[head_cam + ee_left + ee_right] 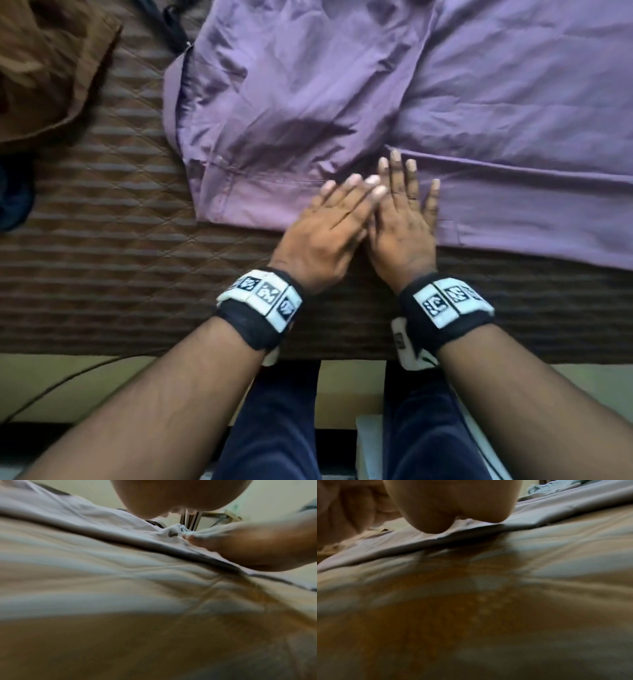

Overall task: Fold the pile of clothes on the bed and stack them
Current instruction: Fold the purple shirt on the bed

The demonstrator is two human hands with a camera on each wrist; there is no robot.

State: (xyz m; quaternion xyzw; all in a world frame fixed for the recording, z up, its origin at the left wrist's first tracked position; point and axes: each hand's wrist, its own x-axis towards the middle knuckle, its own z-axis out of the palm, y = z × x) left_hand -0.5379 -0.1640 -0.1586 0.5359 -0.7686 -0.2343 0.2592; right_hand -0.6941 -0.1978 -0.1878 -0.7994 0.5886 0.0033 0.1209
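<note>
A lilac shirt [342,85] lies spread flat on the brown quilted bed cover [102,257], reaching off the right edge of the head view. Both hands lie flat on its near hem, side by side, fingers straight. My left hand [329,222] slants to the right and its fingertips overlap my right hand [400,212], which points straight away from me. In the left wrist view the pale shirt [68,513] sits under my palm and the right hand [248,545] presses beside it. The right wrist view shows the shirt's hem [453,539] under my palm.
A crumpled brown garment [44,61] lies at the far left, with a dark blue cloth [13,195] below it and a black strap [174,27] at the top. The bed's near edge runs just behind my wrists; my legs [274,428] stand beside it.
</note>
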